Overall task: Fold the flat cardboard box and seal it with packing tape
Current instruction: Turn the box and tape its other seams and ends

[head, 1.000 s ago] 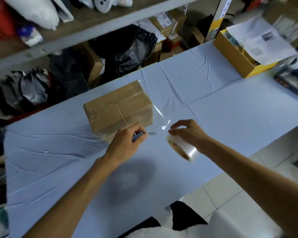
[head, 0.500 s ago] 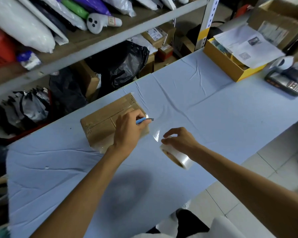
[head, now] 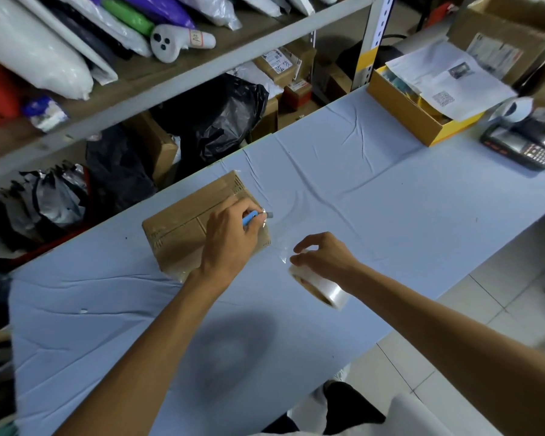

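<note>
The cardboard box [head: 183,228] sits on the table [head: 359,190], tape roll [head: 320,286] right of it (shelves [head: 170,73] behind).

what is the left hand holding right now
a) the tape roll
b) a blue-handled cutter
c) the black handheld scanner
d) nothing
B: the left hand grips a blue-handled cutter at the right edge of the cardboard box, while the right hand holds the tape roll.
</note>
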Tool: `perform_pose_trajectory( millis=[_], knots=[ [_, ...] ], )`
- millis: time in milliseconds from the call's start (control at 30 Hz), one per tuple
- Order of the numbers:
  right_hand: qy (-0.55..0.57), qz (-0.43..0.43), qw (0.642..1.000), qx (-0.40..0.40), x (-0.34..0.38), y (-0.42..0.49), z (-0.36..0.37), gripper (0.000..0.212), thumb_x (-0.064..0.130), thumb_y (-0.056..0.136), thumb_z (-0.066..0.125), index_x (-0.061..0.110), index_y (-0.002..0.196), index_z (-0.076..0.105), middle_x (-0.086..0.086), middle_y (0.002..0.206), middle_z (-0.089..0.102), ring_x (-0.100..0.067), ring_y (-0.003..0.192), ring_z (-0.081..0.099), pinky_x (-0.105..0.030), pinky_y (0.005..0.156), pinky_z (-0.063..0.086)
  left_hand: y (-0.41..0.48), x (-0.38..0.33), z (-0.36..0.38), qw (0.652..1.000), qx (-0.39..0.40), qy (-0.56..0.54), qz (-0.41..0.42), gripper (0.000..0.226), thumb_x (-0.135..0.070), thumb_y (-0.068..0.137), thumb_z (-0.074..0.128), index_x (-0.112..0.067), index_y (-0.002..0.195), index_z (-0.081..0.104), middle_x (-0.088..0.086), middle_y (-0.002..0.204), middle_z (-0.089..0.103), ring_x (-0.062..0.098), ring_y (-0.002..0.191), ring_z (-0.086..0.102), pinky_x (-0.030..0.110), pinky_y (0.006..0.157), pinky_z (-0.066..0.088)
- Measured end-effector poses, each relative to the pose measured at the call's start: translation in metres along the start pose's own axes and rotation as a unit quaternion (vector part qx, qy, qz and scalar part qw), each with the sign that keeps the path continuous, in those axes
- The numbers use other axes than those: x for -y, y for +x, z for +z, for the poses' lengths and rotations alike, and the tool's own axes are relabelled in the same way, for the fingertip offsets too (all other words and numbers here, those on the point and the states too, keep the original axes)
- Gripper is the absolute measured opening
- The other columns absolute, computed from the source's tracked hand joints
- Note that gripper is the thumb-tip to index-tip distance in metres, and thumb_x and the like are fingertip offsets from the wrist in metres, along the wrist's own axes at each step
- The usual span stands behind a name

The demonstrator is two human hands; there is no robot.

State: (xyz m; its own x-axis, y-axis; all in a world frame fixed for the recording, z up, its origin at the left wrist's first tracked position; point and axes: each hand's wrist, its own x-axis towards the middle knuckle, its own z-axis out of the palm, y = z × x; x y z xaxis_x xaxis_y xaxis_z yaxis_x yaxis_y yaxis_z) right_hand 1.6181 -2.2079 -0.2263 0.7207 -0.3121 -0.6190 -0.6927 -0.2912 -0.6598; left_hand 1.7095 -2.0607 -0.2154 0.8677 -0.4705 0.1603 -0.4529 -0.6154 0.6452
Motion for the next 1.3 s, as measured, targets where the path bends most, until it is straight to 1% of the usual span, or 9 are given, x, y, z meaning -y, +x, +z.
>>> perform_pose_trajectory(
  millis=[67, 167, 367, 567, 800, 933, 1067, 1167, 1300],
  knots=[
    [0.000, 0.000, 1.000, 0.003, 0.002, -0.001, 0.001, 0.026, 0.025, 0.088, 0.065, 0.016, 0.112, 0.066, 0.009, 0.071, 0.053, -0.001, 0.056, 0.051, -0.007, 0.037, 0.032, 0.000, 0.001, 0.001, 1.000, -0.008, 0.013, 0.002, 0.015, -0.022, 0.088, 0.064, -0.009, 0.083, 0.063, -0.002, 0.083, 0.054, 0.015, 0.073, 0.052, 0.017, 0.060, 0.044],
    [-0.005, 0.003, 1.000, 0.005, 0.004, -0.002, 0.002, 0.026, 0.025, 0.088, 0.065, 0.016, 0.112, 0.066, 0.010, 0.070, 0.052, -0.002, 0.055, 0.050, -0.007, 0.036, 0.032, 0.001, 0.006, 0.006, 0.999, -0.026, 0.039, -0.004, 0.016, -0.024, 0.087, 0.066, -0.010, 0.079, 0.062, -0.001, 0.086, 0.049, 0.016, 0.074, 0.050, 0.023, 0.063, 0.044],
    [-0.006, 0.009, 1.000, 0.002, 0.007, -0.002, 0.004, 0.026, 0.025, 0.088, 0.066, 0.016, 0.112, 0.066, 0.009, 0.071, 0.052, -0.002, 0.055, 0.051, -0.010, 0.041, 0.032, 0.008, 0.019, 0.017, 0.994, -0.042, 0.100, 0.013, 0.018, -0.027, 0.084, 0.068, -0.010, 0.079, 0.064, 0.007, 0.100, 0.051, 0.017, 0.092, 0.039, 0.028, 0.073, 0.045],
    [-0.001, 0.014, 1.000, 0.003, 0.006, -0.002, 0.002, 0.026, 0.025, 0.087, 0.066, 0.016, 0.112, 0.066, 0.009, 0.071, 0.054, -0.002, 0.055, 0.051, -0.011, 0.042, 0.034, 0.004, 0.019, 0.014, 0.996, -0.019, 0.083, 0.015, 0.021, -0.027, 0.088, 0.065, -0.008, 0.080, 0.061, 0.007, 0.105, 0.051, 0.013, 0.092, 0.040, 0.021, 0.068, 0.042],
    [-0.003, 0.010, 1.000, -0.001, 0.005, -0.002, 0.000, 0.025, 0.026, 0.088, 0.065, 0.018, 0.111, 0.066, 0.008, 0.070, 0.053, -0.001, 0.056, 0.050, -0.015, 0.048, 0.035, 0.008, 0.020, 0.016, 0.996, 0.005, 0.093, 0.011, 0.020, -0.021, 0.084, 0.069, -0.009, 0.073, 0.058, 0.005, 0.104, 0.051, 0.022, 0.093, 0.049, 0.038, 0.071, 0.054],
    [-0.003, -0.001, 1.000, -0.004, 0.004, -0.002, -0.002, 0.023, 0.025, 0.088, 0.065, 0.018, 0.109, 0.067, 0.010, 0.070, 0.053, -0.001, 0.056, 0.051, -0.012, 0.046, 0.036, 0.011, 0.019, 0.019, 0.993, 0.023, 0.116, 0.007, 0.018, -0.020, 0.084, 0.069, -0.011, 0.073, 0.057, 0.005, 0.106, 0.050, 0.022, 0.096, 0.048, 0.039, 0.070, 0.056],
    [-0.009, -0.003, 1.000, -0.019, 0.000, 0.001, -0.002, 0.022, 0.029, 0.086, 0.065, 0.022, 0.107, 0.068, 0.010, 0.069, 0.055, 0.000, 0.059, 0.053, -0.022, 0.064, 0.047, 0.016, 0.017, 0.021, 0.992, 0.043, 0.122, -0.002, 0.016, -0.016, 0.083, 0.070, -0.006, 0.075, 0.061, 0.006, 0.107, 0.049, 0.024, 0.099, 0.046, 0.037, 0.070, 0.057],
    [-0.038, 0.015, 0.999, -0.026, -0.006, 0.003, 0.003, 0.021, 0.030, 0.085, 0.064, 0.025, 0.105, 0.067, 0.012, 0.066, 0.054, -0.001, 0.062, 0.054, -0.029, 0.076, 0.049, 0.016, 0.011, 0.022, 0.989, 0.057, 0.135, 0.008, 0.013, -0.013, 0.082, 0.071, -0.006, 0.075, 0.061, 0.006, 0.109, 0.050, 0.025, 0.102, 0.044, 0.035, 0.079, 0.053],
    [-0.092, 0.044, 0.995, -0.020, -0.006, 0.004, 0.006, 0.021, 0.025, 0.085, 0.060, 0.018, 0.103, 0.068, 0.008, 0.063, 0.061, -0.020, 0.084, 0.064, -0.033, 0.081, 0.050, 0.018, 0.000, 0.023, 0.979, 0.082, 0.183, 0.041, 0.027, -0.009, 0.082, 0.065, -0.017, 0.065, 0.045, 0.004, 0.108, 0.050, 0.028, 0.102, 0.041, 0.036, 0.088, 0.039]
  ],
)
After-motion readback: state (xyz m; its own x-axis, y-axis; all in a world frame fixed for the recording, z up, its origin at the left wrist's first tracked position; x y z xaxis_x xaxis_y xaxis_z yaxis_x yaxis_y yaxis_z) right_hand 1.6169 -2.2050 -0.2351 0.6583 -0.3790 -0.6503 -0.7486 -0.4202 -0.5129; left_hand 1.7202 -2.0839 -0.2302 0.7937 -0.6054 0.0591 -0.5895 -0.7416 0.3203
